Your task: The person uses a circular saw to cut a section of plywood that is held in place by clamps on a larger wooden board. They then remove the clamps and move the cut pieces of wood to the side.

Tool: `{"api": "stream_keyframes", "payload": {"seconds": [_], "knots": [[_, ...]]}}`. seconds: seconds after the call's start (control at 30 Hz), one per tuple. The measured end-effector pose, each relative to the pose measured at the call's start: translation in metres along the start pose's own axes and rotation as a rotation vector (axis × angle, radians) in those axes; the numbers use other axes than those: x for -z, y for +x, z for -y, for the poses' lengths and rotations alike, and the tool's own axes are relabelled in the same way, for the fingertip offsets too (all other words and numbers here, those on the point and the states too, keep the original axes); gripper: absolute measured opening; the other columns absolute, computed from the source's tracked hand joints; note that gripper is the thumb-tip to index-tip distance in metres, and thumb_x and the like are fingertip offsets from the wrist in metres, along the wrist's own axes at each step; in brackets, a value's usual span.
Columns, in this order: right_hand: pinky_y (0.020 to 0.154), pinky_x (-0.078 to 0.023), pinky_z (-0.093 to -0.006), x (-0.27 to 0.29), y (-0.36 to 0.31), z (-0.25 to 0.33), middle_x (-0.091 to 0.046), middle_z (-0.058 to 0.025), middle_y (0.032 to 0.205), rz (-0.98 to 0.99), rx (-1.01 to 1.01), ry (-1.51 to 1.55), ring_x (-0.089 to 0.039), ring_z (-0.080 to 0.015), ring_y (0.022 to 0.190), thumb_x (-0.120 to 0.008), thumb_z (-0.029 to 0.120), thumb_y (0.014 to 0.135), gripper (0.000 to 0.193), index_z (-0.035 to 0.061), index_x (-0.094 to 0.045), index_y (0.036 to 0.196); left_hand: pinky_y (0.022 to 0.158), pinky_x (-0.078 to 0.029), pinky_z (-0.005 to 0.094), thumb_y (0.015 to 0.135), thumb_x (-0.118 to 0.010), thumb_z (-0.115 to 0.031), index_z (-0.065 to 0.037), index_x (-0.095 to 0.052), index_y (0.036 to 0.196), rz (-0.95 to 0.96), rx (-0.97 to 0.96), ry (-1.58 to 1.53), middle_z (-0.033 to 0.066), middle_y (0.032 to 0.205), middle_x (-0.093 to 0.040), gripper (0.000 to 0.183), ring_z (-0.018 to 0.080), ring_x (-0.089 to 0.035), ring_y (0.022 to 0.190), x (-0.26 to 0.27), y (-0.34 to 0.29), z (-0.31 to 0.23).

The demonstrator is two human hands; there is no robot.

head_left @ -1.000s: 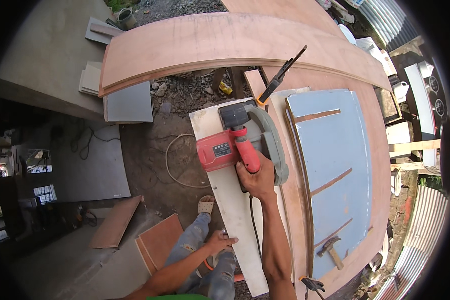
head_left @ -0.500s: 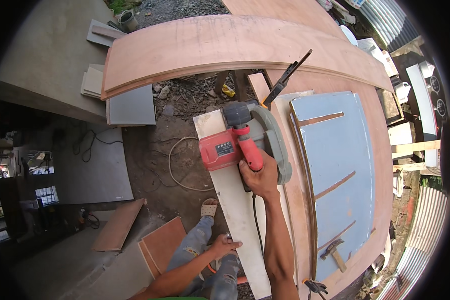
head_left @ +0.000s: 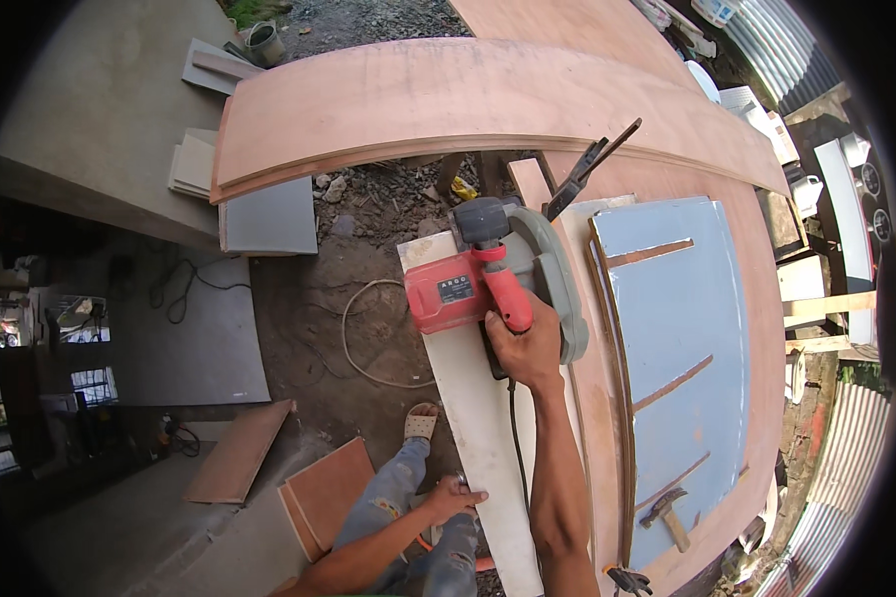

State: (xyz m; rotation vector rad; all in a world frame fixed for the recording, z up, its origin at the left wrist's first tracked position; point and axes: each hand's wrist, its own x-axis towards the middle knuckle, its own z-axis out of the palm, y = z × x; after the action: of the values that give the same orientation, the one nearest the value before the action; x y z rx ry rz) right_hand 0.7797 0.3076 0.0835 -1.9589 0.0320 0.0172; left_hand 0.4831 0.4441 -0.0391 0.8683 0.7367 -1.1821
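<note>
A red and grey circular saw sits on a long white board. My right hand is wrapped round the saw's red rear handle, and its black cord runs down beside my forearm. The blade is hidden by the saw's body and guard. Lower down, my left hand grips the board's left edge, with fingers over the top; its underside is hidden. A black clamp stands tilted beyond the saw, and another clamp is at the near end.
To the right, a blue-grey panel lies on a large plywood sheet, with a hammer on it. Curved stacked plywood spans the far side. A loose cable and plywood offcuts lie on the ground at left.
The view has shifted slightly, so the whole scene sits a little lower and further right. Against the board, the saw and both hands show no clear movement.
</note>
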Motion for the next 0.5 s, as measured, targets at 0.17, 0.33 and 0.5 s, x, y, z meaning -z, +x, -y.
{"api": "stream_keyframes", "payload": {"seconds": [0.17,0.33,0.5], "knots": [[0.062,-0.046,-0.031,-0.005,0.005,-0.003,-0.056,-0.0084,0.067,-0.025,0.022,-0.008,-0.052,-0.0165,0.06,-0.067,0.013,0.079,0.015,0.001,-0.061,0.085,0.064,-0.057,0.0346,0.083,-0.078,-0.018,0.005,-0.062,0.101,0.001,-0.05,-0.015,0.008,0.085,-0.067,0.033,0.0173,-0.066,0.078,0.003,0.0,0.001],[0.061,-0.046,-0.0307,-0.01,0.011,-0.001,-0.055,-0.0067,0.067,-0.044,0.028,0.035,-0.051,-0.0162,0.06,-0.067,0.013,0.079,0.015,0.0011,-0.06,0.085,0.064,-0.057,0.0349,0.083,-0.079,-0.02,0.005,-0.062,0.102,0.005,-0.057,0.016,0.0085,0.086,-0.068,0.035,0.0165,-0.065,0.077,0.014,0.012,0.018],[0.062,-0.046,-0.0308,-0.007,0.016,-0.002,-0.055,-0.006,0.066,-0.013,-0.016,0.045,-0.051,-0.016,0.061,-0.066,0.012,0.079,0.015,0.0009,-0.06,0.085,0.064,-0.057,0.0333,0.083,-0.078,-0.023,0.005,-0.063,0.101,0.019,-0.082,0.024,0.0072,0.083,-0.067,0.037,0.0151,-0.065,0.074,0.013,0.008,0.016]]}}
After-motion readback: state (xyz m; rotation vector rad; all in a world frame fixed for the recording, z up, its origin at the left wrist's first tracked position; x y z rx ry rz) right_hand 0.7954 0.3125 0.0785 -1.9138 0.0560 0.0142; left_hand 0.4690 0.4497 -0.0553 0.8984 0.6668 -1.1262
